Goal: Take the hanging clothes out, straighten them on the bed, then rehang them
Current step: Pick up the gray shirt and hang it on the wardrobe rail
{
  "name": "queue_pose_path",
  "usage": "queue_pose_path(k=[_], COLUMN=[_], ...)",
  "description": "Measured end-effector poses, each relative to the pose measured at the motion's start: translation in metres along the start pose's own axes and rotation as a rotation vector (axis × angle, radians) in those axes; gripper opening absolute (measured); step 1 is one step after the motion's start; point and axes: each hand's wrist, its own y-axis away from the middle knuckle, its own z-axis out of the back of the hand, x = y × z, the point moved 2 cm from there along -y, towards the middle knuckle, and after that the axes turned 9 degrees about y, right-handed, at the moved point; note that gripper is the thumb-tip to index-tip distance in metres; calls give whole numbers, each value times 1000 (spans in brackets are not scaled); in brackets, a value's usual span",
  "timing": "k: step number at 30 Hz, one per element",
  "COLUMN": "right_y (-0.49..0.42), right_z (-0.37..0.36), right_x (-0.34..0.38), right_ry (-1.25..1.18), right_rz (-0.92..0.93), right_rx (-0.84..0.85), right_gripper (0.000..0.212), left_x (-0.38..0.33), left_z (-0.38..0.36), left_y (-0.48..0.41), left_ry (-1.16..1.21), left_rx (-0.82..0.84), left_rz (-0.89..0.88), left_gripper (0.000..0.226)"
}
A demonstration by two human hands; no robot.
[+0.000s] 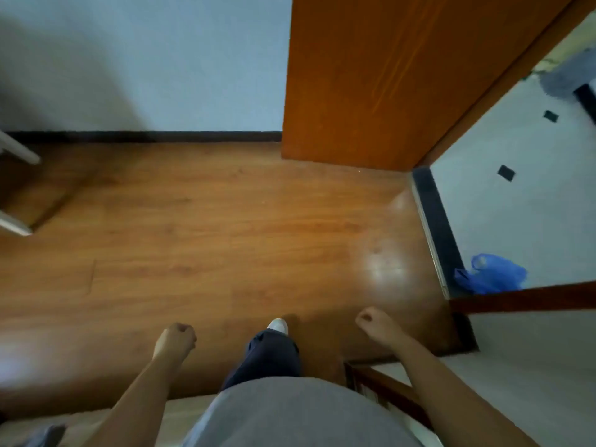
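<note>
clothes are held by neither curled fist, left hand (175, 338) or right hand (371, 321), low over wide floor (209, 237) edged by door (371, 75) upper right.

Blurred grey cloth (45, 435), bottom-left corner, cropped

Looks down onto the floor (225, 221), running ahead to a wall (145, 59) with a baseboard (145, 137) along its foot. Right of the wall, a door (387, 75) standing open beside the doorway. Farther right, past a threshold (435, 221), a second room's floor (516, 204), with a bag (490, 274) lying just beyond the threshold at its near end. At the far left edge, furniture legs (22, 154) on the floor. Nearest, a shoe (278, 325) set forward on the floor, left hand (175, 340) to its left and right hand (375, 321) to its right, both apart from it.
</note>
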Motion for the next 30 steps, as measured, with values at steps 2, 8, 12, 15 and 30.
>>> queue_pose_path(k=[2,8,12,15,30], right_y=[-20,-59,-84,-91,-70], right_z=[20,56,79,89,-69], right_x=[44,120,132,144,398], right_ry=[57,-202,-148,-118,604], right_rz=[78,111,76,56,521], right_rx=[12,28,31,84,322], right_gripper=[29,28,28,35,15], left_x=[-10,7,37,48,128], left_z=[12,35,37,31,25], left_y=[1,12,42,79,174], left_ry=[54,248,366,521,1384], left_rx=[-12,-138,-259,-368,-952], left_rz=[17,129,245,308,576], left_gripper=[27,28,22,20,16])
